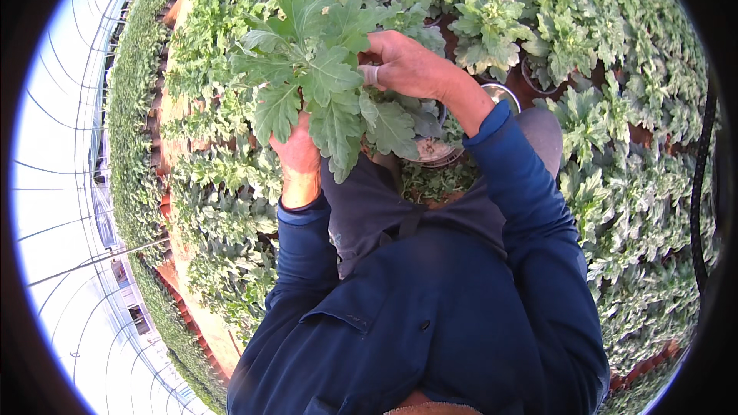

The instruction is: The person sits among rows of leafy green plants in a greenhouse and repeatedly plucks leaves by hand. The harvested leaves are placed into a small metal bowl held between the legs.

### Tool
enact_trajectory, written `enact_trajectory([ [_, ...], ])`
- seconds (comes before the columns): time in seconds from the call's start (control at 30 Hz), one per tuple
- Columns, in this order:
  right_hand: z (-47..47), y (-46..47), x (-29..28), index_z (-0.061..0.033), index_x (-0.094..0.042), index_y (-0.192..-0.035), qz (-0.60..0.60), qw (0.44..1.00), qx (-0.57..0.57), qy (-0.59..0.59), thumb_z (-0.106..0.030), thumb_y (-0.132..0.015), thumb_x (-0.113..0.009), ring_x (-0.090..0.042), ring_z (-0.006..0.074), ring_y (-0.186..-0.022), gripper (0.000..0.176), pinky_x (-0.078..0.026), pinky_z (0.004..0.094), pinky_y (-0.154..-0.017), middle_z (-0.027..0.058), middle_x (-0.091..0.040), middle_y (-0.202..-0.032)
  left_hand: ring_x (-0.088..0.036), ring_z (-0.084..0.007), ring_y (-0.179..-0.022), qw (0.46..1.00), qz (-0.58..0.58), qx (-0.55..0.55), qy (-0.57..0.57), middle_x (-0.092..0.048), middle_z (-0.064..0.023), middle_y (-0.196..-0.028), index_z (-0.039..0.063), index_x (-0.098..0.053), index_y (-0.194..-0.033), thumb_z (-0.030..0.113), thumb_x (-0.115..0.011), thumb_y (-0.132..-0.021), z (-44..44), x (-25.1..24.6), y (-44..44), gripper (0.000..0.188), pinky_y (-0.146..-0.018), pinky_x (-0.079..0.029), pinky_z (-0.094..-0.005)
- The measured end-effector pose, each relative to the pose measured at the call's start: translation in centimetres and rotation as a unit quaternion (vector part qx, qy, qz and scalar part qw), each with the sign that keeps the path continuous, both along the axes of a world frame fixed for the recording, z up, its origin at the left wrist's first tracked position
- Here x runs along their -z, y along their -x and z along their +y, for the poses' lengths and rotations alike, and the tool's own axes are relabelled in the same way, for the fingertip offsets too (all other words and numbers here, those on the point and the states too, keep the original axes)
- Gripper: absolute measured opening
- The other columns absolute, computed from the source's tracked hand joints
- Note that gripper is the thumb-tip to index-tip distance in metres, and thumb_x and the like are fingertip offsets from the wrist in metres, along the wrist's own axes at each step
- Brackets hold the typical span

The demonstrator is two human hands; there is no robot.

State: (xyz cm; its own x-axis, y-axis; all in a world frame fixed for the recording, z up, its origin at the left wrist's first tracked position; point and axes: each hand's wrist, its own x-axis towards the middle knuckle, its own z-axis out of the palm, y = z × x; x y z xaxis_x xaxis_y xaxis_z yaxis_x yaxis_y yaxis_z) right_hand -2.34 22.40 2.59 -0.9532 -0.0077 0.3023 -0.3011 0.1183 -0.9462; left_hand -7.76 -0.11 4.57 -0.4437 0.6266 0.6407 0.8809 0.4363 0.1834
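Observation:
A leafy chrysanthemum plant (323, 69) with broad lobed leaves rises in front of me, tilted slightly left. My left hand (297, 144) is at its lower left, closed around the base of the foliage; leaves cover most of those fingers. At the plant's right side is my right hand (409, 63), its thumb and fingers bent against the leaf edges. A pale band (369, 74) wraps one digit of that hand. Leaves hide the right fingertips, so whether they pinch anything is unclear. The plant's root end is out of sight.
Between my knees sits a round pot (435, 151), with leaf litter (435, 181) on the ground nearer me. A shiny-rimmed round container (504, 95) is beside my right forearm. Dense rows of potted plants (496, 29) surround me. A bare path (199, 294) runs along the left, inside a greenhouse wall (57, 144).

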Motion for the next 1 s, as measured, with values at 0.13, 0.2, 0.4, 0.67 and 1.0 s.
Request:
enact_trajectory([
  [0.13, 0.5, -0.4, 0.7, 0.0002, -0.066, -0.102, 0.163, 0.983, 0.026, -0.079, -0.012, -0.085, -0.07, -0.066, 0.0203, -0.085, 0.021, -0.052, 0.0332, -0.076, 0.0103, -0.069, -0.092, -0.061, -0.0191, -0.11, 0.932, -0.293, 0.015, -0.215, -0.064, -0.0102, -0.121, -0.002, -0.06, -0.124, 0.011, -0.068, -0.092, 1.0, 0.8, -0.2, 0.036, -0.096, -0.047, -0.034],
  [0.2, 0.4, -0.4, 0.9, -0.0009, -0.066, -0.103, 0.143, 0.989, 0.009, -0.021, -0.009, -0.084, -0.07, -0.065, 0.0188, -0.086, 0.02, -0.052, 0.0323, -0.076, 0.0086, -0.068, -0.094, -0.061, -0.0172, -0.107, 0.846, -0.44, 0.032, -0.299, -0.064, -0.009, -0.121, -0.001, -0.057, -0.127, 0.011, -0.068, -0.092, 1.5, 0.3, -0.4, 0.038, -0.093, -0.048, -0.0329],
  [0.4, 0.2, -1.5, 0.2, -0.0037, -0.065, -0.108, 0.154, 0.984, 0.024, 0.089, -0.005, -0.086, -0.066, -0.065, 0.0167, -0.091, 0.022, -0.051, 0.0304, -0.079, 0.0073, -0.067, -0.105, -0.064, -0.0152, -0.093, 0.749, -0.551, 0.089, -0.357, -0.066, -0.0072, -0.109, 0.001, -0.059, -0.123, 0.013, -0.067, -0.093, 3.1, -1.4, -1.4, 0.033, -0.081, -0.052, -0.0304],
  [0.67, -0.4, -2.1, -0.8, -0.0058, -0.066, -0.115, 0.142, 0.981, 0.112, 0.071, -0.004, -0.085, -0.068, -0.066, 0.0337, -0.09, 0.03, -0.053, 0.0372, -0.078, 0.0147, -0.068, -0.104, -0.065, -0.0161, -0.094, 0.72, -0.589, 0.135, -0.342, -0.064, -0.009, -0.114, 0.001, -0.047, -0.137, 0.019, -0.069, -0.094, 4.6, -1.2, -1.4, 0.051, -0.08, -0.054, -0.0299],
  [1.0, -1.1, -3.9, 0.0, -0.0028, -0.069, -0.106, 0.127, 0.953, 0.272, -0.052, -0.001, -0.076, -0.075, -0.069, 0.0286, -0.086, 0.03, -0.054, 0.0359, -0.076, 0.0113, -0.07, -0.098, -0.065, -0.0152, -0.096, 0.68, -0.611, 0.14, -0.38, -0.066, -0.007, -0.115, 0.001, -0.06, -0.126, 0.014, -0.07, -0.093, 6.7, -1.5, -1.4, 0.038, -0.082, -0.054, -0.0309],
])
